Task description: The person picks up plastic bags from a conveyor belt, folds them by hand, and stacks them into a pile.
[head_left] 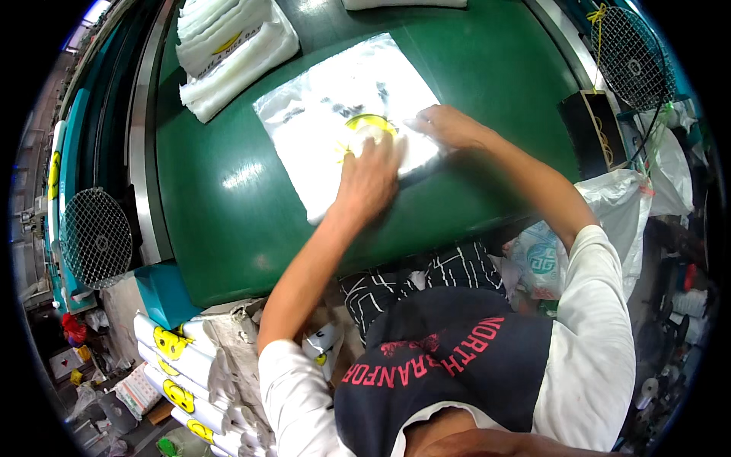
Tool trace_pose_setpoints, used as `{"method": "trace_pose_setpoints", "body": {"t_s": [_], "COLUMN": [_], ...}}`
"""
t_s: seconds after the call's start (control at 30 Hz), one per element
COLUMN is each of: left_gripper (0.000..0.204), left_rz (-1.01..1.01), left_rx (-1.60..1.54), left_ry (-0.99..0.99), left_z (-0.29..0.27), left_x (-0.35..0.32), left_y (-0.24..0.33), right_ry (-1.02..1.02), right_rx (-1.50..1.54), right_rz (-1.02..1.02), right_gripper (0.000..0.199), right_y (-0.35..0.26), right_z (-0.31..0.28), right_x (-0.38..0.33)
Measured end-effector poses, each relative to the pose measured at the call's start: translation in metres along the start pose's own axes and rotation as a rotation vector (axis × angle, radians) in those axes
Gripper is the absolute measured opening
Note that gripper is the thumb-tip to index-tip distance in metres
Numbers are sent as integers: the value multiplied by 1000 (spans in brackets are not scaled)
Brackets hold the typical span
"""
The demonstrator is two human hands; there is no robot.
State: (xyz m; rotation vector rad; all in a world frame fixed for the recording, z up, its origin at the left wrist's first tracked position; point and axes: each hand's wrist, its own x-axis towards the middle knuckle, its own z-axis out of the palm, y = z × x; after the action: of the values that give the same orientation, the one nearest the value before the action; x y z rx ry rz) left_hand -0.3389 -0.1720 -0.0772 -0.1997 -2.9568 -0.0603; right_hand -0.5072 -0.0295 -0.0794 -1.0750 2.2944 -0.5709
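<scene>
- Rolls of white bags [177, 373] with yellow round prints lie stacked below the near edge of the green table [228, 228], toward the person's left.
- A round wire-guarded fan [97, 238] stands just off the table's left edge.
- The left hand [369, 177] rests palm down on the stack of clear plastic bags [335, 114], which lies flat near the middle of the table; its fingers lie together, pressing the plastic, gripping nothing.
- The right hand [449, 126] lies flat on the same stack, just right of the left hand, fingers stretched out and pressing down on the stack's right edge.
- A yellow round print [369, 122] shows on the bags, just beyond the left hand's fingertips.
- A black box [592, 133] sits at the table's right edge.
- A pile of folded white bags [228, 49] lies at the table's far left.
- A second wire-guarded fan [632, 57] stands beyond the table's far right corner.
</scene>
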Motion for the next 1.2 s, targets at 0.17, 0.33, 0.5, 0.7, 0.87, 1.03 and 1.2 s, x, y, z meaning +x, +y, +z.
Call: {"method": "trace_pose_setpoints", "body": {"t_s": [0.17,0.33,0.5,0.7,0.87,1.03,1.2], "left_gripper": [59,79,72,64,84,93,30], "left_rz": [125,182,-178,-262,-20,63,-342], "left_rx": [-285,-243,-136,-304,3,-22,-246], "left_ry": [-184,-337,-207,-573,67,-367,-528], "left_z": [-28,-4,4,-17,-45,-38,-58], "left_x": [-8,-37,-57,-56,-64,-80,-62], "left_y": [12,51,12,22,26,34,-41], "right_ry": [-179,195,172,305,209,69,-121], "right_rx": [480,925,203,-319,-383,-691,-226], "right_rz": [391,94,-264,-701,-501,-457,-166], "right_gripper": [50,35,24,43,60,80,48], "right_y": [46,27,7,25,13,-20,-15], "right_z": [-37,-15,-49,21,31,47,-13], "right_x": [-35,0,-39,-99,-110,-147,-98]}}
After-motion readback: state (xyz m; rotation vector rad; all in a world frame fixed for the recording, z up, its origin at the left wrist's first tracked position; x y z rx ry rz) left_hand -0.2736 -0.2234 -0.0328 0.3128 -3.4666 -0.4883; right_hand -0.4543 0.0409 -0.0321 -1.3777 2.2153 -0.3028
